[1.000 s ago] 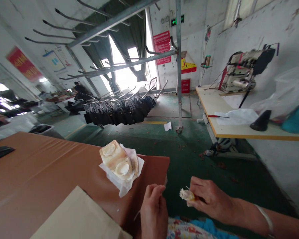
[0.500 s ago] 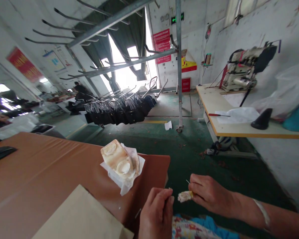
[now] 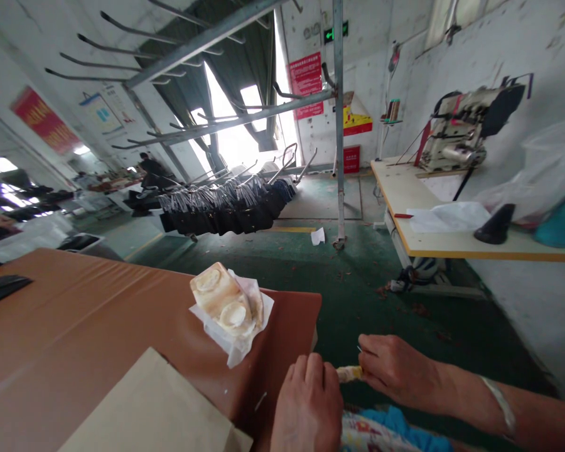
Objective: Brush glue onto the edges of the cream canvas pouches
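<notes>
Over the table's front corner, my right hand is closed round one end of a short stick-like piece with a whitish, yellow-ended wrapping. A thin pale tip pokes out above those fingers. My left hand, back turned up, has its fingers curled at the other end of the wrapped piece and hides that end. Beyond the left hand, a stained cream tray with two round hollows rests on crumpled white paper. Patterned cloth shows below my hands.
The brown-covered table carries a beige sheet near me. A metal rack with dark pieces hanging stands ahead. Right, a sewing machine, a black cone and a plastic bag occupy another table.
My left hand has moved right and turned its back upward, reaching the wrapped piece. Earlier there was a gap between them. My right hand has barely moved.
</notes>
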